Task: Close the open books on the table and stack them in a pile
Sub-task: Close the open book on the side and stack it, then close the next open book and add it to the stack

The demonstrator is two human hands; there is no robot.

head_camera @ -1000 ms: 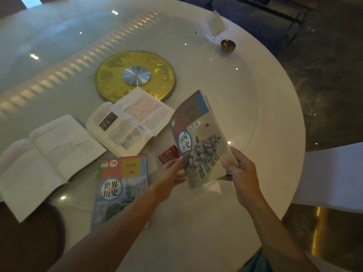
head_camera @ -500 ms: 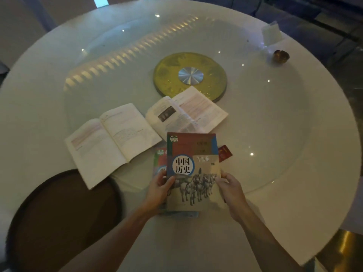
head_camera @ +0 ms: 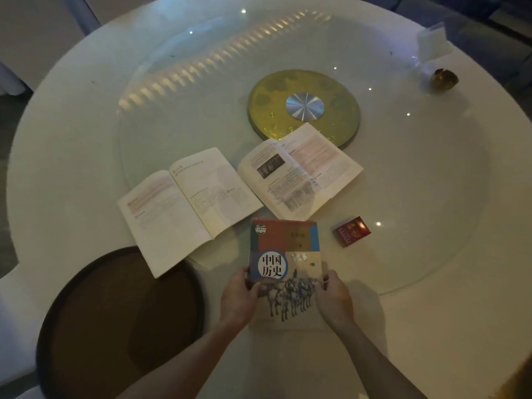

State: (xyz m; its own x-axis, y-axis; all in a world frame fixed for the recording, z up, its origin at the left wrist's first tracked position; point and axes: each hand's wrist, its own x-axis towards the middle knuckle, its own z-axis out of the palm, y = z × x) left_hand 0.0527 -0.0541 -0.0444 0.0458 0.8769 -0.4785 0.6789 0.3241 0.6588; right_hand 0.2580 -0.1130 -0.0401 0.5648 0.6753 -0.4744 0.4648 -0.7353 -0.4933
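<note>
A closed history book (head_camera: 286, 254) with horses on its cover lies flat near the table's front edge, on top of another closed book that it hides almost fully. My left hand (head_camera: 239, 298) grips its lower left edge. My right hand (head_camera: 334, 298) grips its lower right edge. Two books lie open behind it: one open book (head_camera: 188, 205) to the left and a second open book (head_camera: 299, 174) at the centre, its far page over the gold disc.
A small red box (head_camera: 351, 231) lies right of the closed book. A gold disc (head_camera: 303, 106) marks the centre of the round white table (head_camera: 431, 283). A dark round chair seat (head_camera: 115, 321) sits at front left. A small brass cup (head_camera: 444, 79) stands far right.
Both hands carried the horse-cover book from the air at the right and laid it flat on the other closed book. The camera view shifted left.
</note>
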